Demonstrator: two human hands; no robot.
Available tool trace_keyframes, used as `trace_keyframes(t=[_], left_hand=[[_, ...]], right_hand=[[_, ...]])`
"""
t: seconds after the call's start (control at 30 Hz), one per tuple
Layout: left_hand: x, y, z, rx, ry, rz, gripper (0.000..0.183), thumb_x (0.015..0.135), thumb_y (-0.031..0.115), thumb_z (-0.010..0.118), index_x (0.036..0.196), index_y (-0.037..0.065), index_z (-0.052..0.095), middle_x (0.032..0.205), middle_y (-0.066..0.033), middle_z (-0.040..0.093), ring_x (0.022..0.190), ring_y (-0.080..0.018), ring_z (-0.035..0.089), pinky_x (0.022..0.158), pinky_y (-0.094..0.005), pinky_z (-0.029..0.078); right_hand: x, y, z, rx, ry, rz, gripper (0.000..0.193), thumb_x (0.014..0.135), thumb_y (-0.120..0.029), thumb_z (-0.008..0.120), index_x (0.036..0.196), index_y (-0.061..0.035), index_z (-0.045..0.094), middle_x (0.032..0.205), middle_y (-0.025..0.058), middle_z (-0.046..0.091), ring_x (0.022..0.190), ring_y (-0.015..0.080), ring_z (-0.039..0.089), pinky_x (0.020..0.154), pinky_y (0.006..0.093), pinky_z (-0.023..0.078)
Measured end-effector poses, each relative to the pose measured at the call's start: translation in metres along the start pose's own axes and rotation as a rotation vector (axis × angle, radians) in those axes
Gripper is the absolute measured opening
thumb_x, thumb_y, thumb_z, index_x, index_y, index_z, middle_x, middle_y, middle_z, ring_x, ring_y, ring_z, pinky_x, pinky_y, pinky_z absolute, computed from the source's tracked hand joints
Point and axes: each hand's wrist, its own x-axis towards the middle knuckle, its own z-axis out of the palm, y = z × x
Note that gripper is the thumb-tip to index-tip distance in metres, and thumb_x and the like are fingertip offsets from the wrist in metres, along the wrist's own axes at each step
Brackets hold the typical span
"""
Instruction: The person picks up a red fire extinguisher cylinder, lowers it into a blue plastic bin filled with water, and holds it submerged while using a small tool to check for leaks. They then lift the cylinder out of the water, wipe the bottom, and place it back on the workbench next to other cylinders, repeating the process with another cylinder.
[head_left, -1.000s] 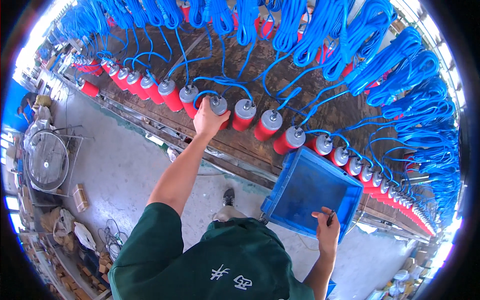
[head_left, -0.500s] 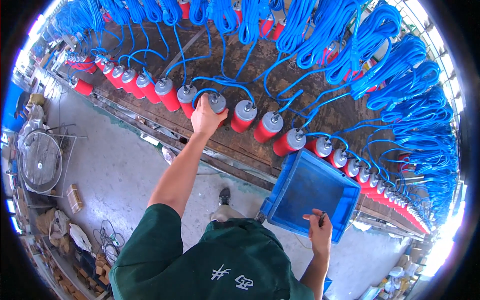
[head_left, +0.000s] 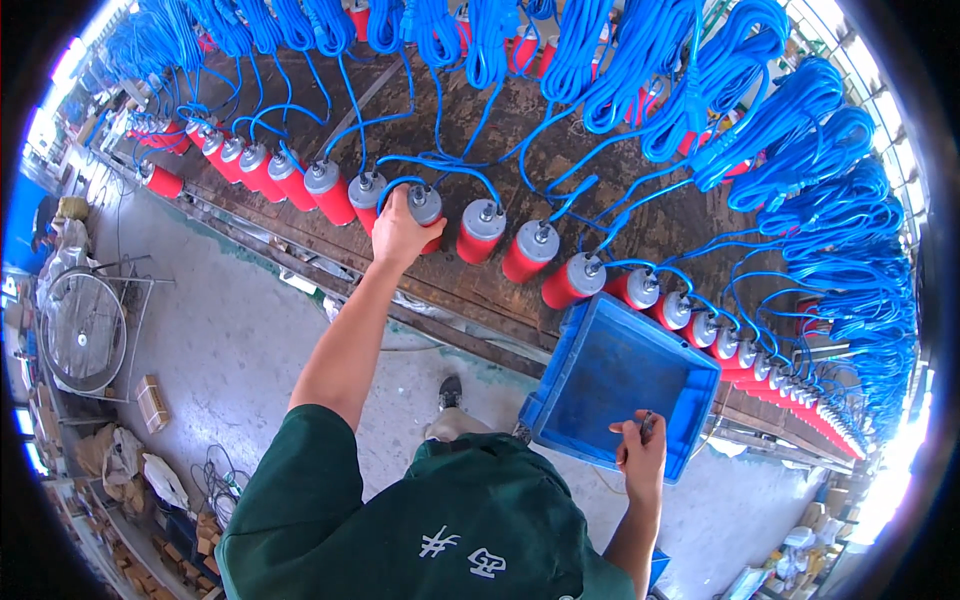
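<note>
My left hand (head_left: 400,238) is wrapped round a red cylinder with a grey cap (head_left: 425,207), which stands at the front of a long row on the bench. A blue cable runs from a metal fitting on top of its cap. Just to the right stand similar cylinders, the nearest a red one (head_left: 481,232) and then another (head_left: 530,251). Over the near right side of a blue plastic crate (head_left: 556,385), my right hand (head_left: 643,455) is closed on a small dark object (head_left: 648,424), too small to name.
Thick coils of blue cable (head_left: 640,70) line the back of the dark, worn bench (head_left: 460,125). More red cylinders (head_left: 290,180) run along its front edge to both sides. A wheel-like frame (head_left: 82,340) and a small carton (head_left: 152,403) stand on the floor at left.
The whole view has shifted slightly. My left hand keeps its hold on the same cylinder, and my right hand has turned a little over the crate.
</note>
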Motion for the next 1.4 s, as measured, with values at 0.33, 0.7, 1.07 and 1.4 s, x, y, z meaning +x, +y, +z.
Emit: trace_keyframes(t=[0.33, 0.7, 1.07, 1.4], left_hand=[[-0.088, 0.028, -0.002, -0.038, 0.208, 0.381, 0.078, 0.085, 0.016, 0.084, 0.152, 0.001, 0.049, 0.147, -0.024, 0.057, 0.138, -0.0421, 0.055, 0.113, -0.0475, 0.048], [-0.024, 0.076, 0.042, -0.082, -0.187, 0.133, 0.082, 0.072, 0.035, 0.094, 0.138, 0.004, 0.055, 0.133, -0.021, 0.065, 0.122, -0.0418, 0.064, 0.1, -0.0492, 0.055], [-0.131, 0.144, -0.067, -0.04, -0.163, 0.175, 0.086, 0.07, 0.045, 0.093, 0.136, 0.0, 0.06, 0.124, -0.0204, 0.071, 0.115, -0.0377, 0.07, 0.1, -0.0466, 0.056], [-0.216, 0.16, -0.043, -1.08, -0.372, -0.541, 0.059, 0.091, 0.043, 0.077, 0.129, 0.0, 0.064, 0.114, -0.013, 0.077, 0.102, -0.0282, 0.077, 0.089, -0.0449, 0.063]], right_hand=[[0.011, 0.028, -0.033, 0.064, 0.075, 0.068, 0.023, 0.104, -0.01, 0.061, 0.124, -0.0001, 0.065, 0.099, 0.0096, 0.073, 0.081, 0.0138, 0.071, 0.048, 0.0268, 0.048], [0.003, 0.043, -0.059, -0.033, 0.003, 0.037, 0.035, 0.097, 0.002, 0.057, 0.131, -0.003, 0.055, 0.088, 0.0108, 0.071, 0.061, 0.0101, 0.055, 0.051, 0.026, 0.043], [0.009, 0.05, -0.08, 0.197, -0.104, 0.061, 0.018, 0.1, 0.0, 0.063, 0.117, 0.0056, 0.063, 0.094, 0.0128, 0.073, 0.06, 0.0089, 0.057, 0.045, 0.0241, 0.039], [0.017, 0.03, -0.078, 0.262, -0.24, -0.066, 0.022, 0.103, -0.004, 0.068, 0.123, 0.0055, 0.067, 0.103, 0.0131, 0.078, 0.072, 0.0096, 0.064, 0.063, 0.0245, 0.052]])
